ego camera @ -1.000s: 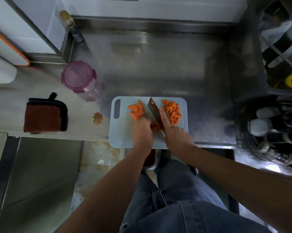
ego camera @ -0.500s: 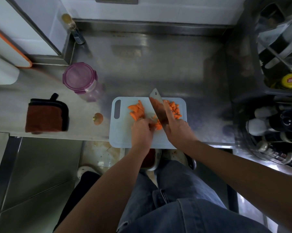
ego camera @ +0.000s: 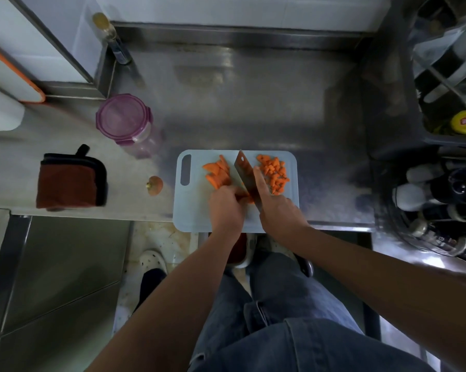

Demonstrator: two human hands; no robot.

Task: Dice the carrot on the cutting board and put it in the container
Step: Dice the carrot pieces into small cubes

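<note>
Two carrot piles (ego camera: 218,171) flank one knife (ego camera: 244,170) the right hand (ego camera: 280,213) grips; left hand (ego camera: 225,208) pinches carrot (ego camera: 249,199).

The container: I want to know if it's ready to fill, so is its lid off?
No, the purple lid sits closed on the container, which stands left of the cutting board.
</note>
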